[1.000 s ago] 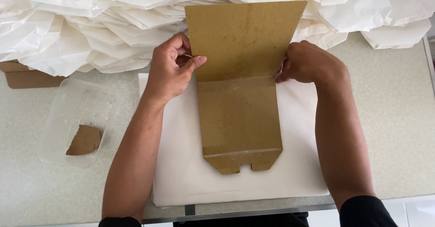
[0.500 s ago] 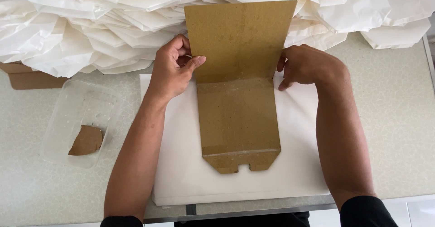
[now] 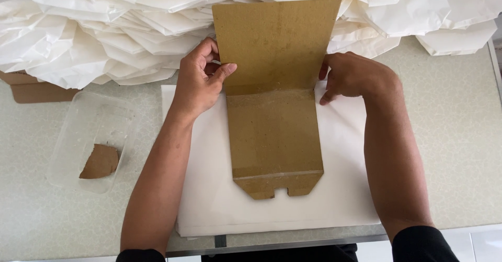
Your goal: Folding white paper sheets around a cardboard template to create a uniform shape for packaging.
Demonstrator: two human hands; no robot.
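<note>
Table edge: metal strip (image 3: 293, 240) runs along near side of a pale speckled worktop (image 3: 460, 136), nearest the viewer.
Sleeves: dark cuffs at bottom of view; both forearms reach away from the viewer.
White sheet: stack of white paper (image 3: 209, 189) lies flat on the worktop, w/ its near edge just inside the metal strip.
Cardboard piece: brown flat-pack cardboard (image 3: 274, 136) rests on the white stack, centre of view. Near end has angled corners and a small square notch. Narrow lower panel lies flat; wider upper flap (image 3: 274, 42) is folded up at a crease, standing toward the far side.
Left hand: left hand (image 3: 201, 79) pinches the upper flap's left edge near the crease, thumb on the front, fingers curled behind.
Right hand: right hand (image 3: 355, 76) loosely clenched at the flap's right edge, fingertips touching edge near the crease; can't tell if it truly grips.
Tub: clear plastic tub (image 3: 73, 136), rectangular, sits left of the white stack, w/ a small brown scrap (image 3: 100, 161) inside.
Far left: another brown cardboard piece (image 3: 34, 90) pokes out from under the pile.
Far side: big heap of white paper bags (image 3: 104, 27) spans the back of the worktop, behind the flap.
</note>
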